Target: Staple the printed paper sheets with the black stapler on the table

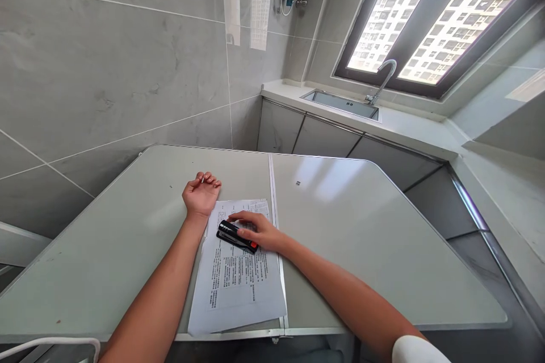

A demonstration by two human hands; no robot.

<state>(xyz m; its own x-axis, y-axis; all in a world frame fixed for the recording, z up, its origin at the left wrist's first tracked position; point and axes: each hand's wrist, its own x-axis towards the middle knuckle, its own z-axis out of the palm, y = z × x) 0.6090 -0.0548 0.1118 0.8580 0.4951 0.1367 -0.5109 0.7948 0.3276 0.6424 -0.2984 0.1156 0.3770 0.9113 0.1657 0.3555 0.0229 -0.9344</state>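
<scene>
Printed sheets of paper (238, 289) lie stacked on the folding table, close to its near edge and just left of the centre seam. On their upper part rests a black stapler (230, 232) with a red patch at its right end. My right hand (259, 231) is closed around the stapler from the right, thumb on the near side and fingers over the far side. My left hand (201, 194) lies palm up at the top left corner of the sheets, its fingers loosely curled and holding nothing; the wrist is beside the paper's edge.
The pale table (361, 227) has a metal seam (272, 181) down its middle. A small dark mark (298, 183) shows right of the seam. Beyond stand a counter with a sink (340, 105), a tap (385, 76) and a window. A tiled wall (106, 68) borders the left.
</scene>
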